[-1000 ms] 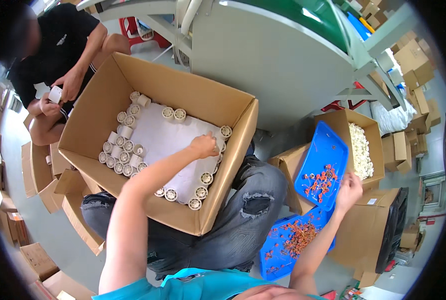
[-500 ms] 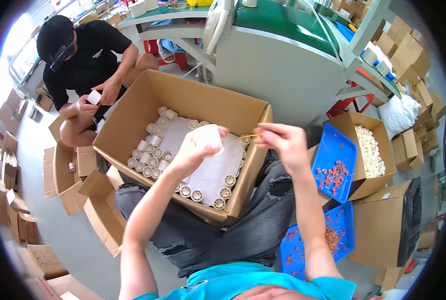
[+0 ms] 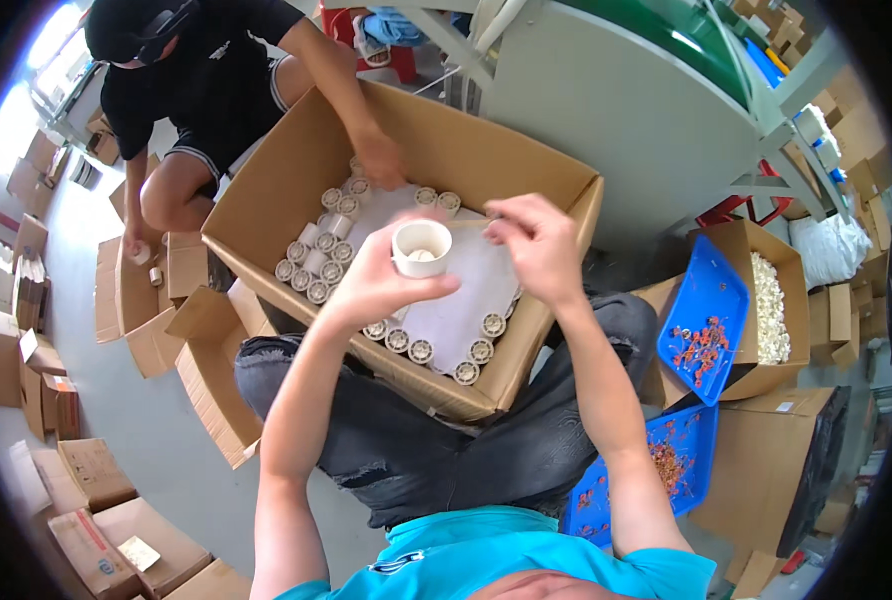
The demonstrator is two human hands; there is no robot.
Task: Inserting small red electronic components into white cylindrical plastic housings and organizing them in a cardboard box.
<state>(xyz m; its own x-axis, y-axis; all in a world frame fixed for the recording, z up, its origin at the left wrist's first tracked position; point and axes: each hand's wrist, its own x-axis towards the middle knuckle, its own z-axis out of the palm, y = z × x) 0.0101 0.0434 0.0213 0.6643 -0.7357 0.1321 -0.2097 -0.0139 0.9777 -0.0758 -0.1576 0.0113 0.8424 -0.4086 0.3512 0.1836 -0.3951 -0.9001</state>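
My left hand [image 3: 381, 275] is wrapped round a white plastic cup-shaped housing [image 3: 421, 262], its round opening tilted up toward me and a small pale part showing inside. To its right, my right hand [image 3: 539, 245] pinches its thumb and fingers together over the box. A thin wire seems to run from the pinch toward the cup, though it is faint and blurred. Below both hands stands a big open cardboard box [image 3: 486, 150]. White cylindrical housings [image 3: 328, 250] line its sides, around a white sheet [image 3: 461, 315] on the bottom.
Across the box, another person's hand [image 3: 379, 158] reaches inside. Two blue trays [image 3: 688, 260] with small red-orange wired parts lie at my right, beside a carton of white pieces [image 3: 769, 320]. Open cartons [image 3: 216, 375] stand at the left; a grey machine panel [image 3: 606, 130] rises behind.
My left hand has turned the cup so its opening faces me. My right hand has shifted slightly left and up. The other person now reaches into the box, and the view has shifted.
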